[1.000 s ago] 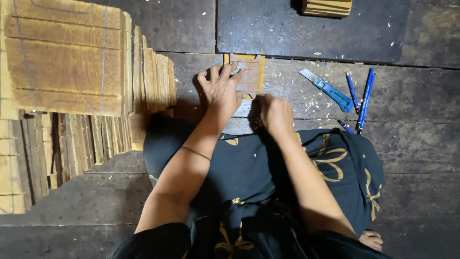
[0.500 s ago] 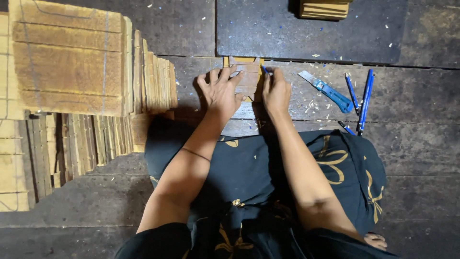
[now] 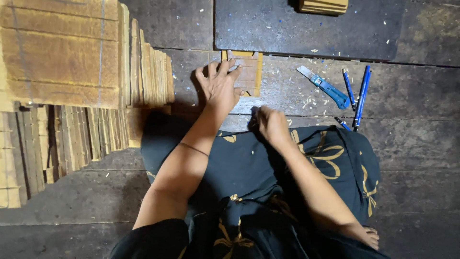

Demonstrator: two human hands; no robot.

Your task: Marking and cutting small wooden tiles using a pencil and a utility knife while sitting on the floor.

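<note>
— What are the hands doing?

— The left hand (image 3: 219,86) lies flat, fingers spread and holding nothing, pressing down on a small stack of wooden slats (image 3: 248,74) on the floor just ahead of the knees. The right hand (image 3: 270,123) sits nearer the body, at the edge of the dark patterned cloth (image 3: 306,168) over the lap. Its fingers curl inward, but I cannot tell whether it holds anything.

— So which step is this?

— By my reading, steadying the slats for trimming or marking. A next move would call for keeping that stack pinned and bringing a tool to it squarely.

— Where are the tools?

— To the right, well apart from both hands: a blue utility knife (image 3: 325,86) and blue pens (image 3: 362,93) beside it, with pale shavings scattered around.

— And the surroundings?

— A dark plank floor (image 3: 421,144), worn and dusty. A dark flat board (image 3: 306,26) lies beyond the slats, with another small bundle (image 3: 323,5) at the top edge. On the left stand big stacks of wooden sheets (image 3: 62,62), some flat, some on edge.
</note>
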